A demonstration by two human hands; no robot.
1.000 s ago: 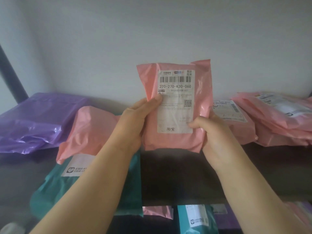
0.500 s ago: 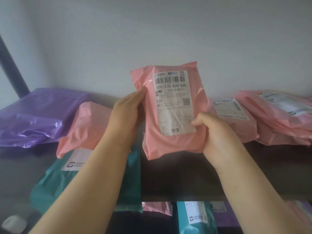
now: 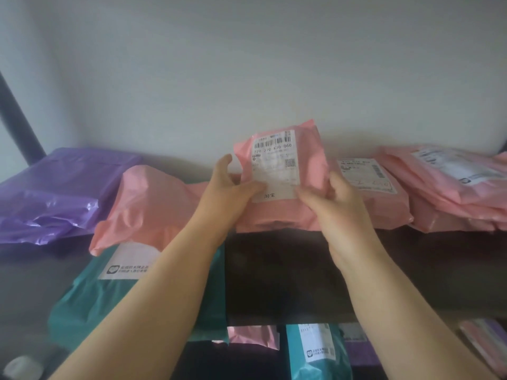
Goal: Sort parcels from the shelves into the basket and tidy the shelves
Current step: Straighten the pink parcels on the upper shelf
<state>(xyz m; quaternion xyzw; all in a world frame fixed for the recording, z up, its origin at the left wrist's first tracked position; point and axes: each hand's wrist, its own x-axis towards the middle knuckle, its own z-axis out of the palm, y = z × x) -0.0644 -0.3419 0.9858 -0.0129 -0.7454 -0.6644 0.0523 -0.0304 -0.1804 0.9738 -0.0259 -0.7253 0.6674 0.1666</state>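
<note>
Slippage is the main risk: the parcel [image 3: 310, 171] is glossy pink film, gripped only round its lower half, so a loosened thumb could let it slide down and flop onto the shelf [image 3: 274, 270] or off its front edge. Its lower edge looks on or just above the shelf; I cannot tell which. A 2nd risk lies under the left forearm, where the teal bag [image 3: 93, 305], at 7 o'clock of the parcel, overhangs the shelf front; a dragging arm could pull it off. At 3 o'clock a labelled pink bag [image 3: 381, 198] lies just beside the parcel, with the pink stack [image 3: 455, 193] beyond, and a sideways swing could nudge both. The basket is not in view, so the carry likely needs a turn away from the shelf, which is when a loose hold would fail.

Left hand [image 3: 230, 193] grasps the parcel's left edge, thumb across the label [image 3: 274, 171], forefinger raised beside the edge, other fingers hidden behind. Right hand [image 3: 337, 204] grasps the right edge, thumb on the label's lower corner, fingers wrapped behind. Both arms reach up and forward; the parcel stands near upright, tilted back toward the wall [image 3: 247, 78], label facing the camera
</note>
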